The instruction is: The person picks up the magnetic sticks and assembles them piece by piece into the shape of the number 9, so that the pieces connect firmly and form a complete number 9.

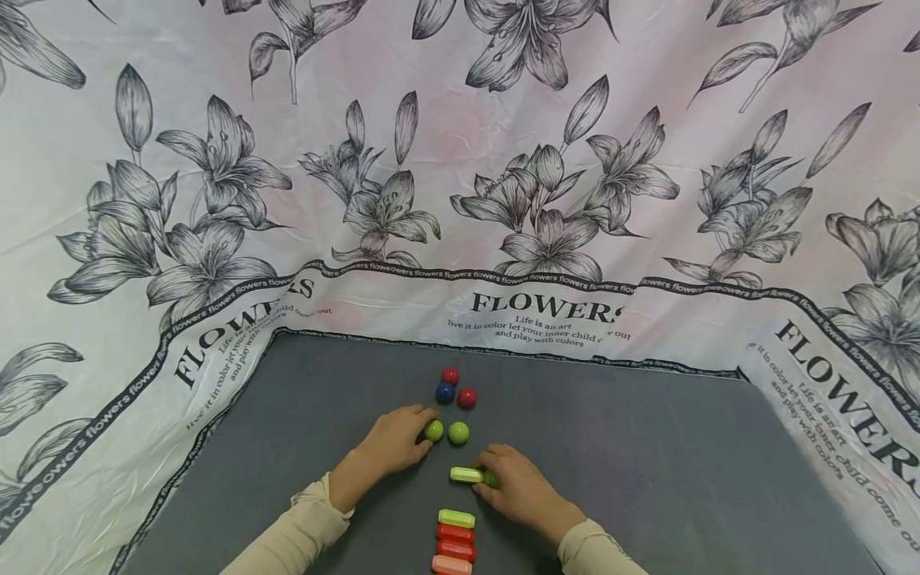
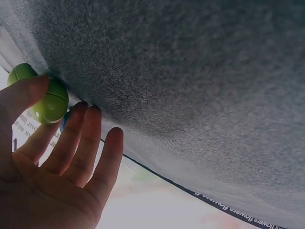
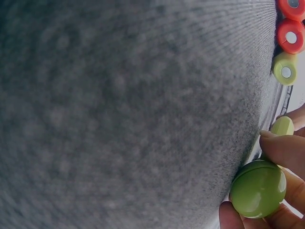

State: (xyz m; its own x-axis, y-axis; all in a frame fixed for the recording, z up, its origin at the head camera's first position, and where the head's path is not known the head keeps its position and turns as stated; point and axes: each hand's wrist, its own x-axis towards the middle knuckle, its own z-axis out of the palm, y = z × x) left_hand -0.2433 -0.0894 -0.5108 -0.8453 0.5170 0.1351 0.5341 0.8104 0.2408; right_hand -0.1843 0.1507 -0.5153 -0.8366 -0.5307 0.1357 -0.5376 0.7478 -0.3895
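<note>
L hand [image 1: 398,439] pinched green ball [image 1: 434,430]; R hand [image 1: 521,485], fingers curled, gripped lt-green stick [image 1: 467,475] & 2nd green ball [image 3: 259,191].

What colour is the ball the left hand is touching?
The ball is green; the left wrist view shows it best.

Your bare L hand [image 1: 395,439] reaches fwd & inward, back of hand up, a bit farther fwd than your bare R hand [image 1: 519,483]; they're near each other, not touching. In L wrist view, your L thumb [image 2: 26,98] & L index finger [image 2: 35,145] are set in a pinch, other 3 fingers [image 2: 89,150] spread slightly, palm partly visible. Your R thumb [image 3: 288,151] & fingers are bent in a grip, hand angled fwd-L. Cream cloth L sleeve [image 1: 298,523] & R sleeve [image 1: 598,551] cover both forearms; wrists bare.
</note>
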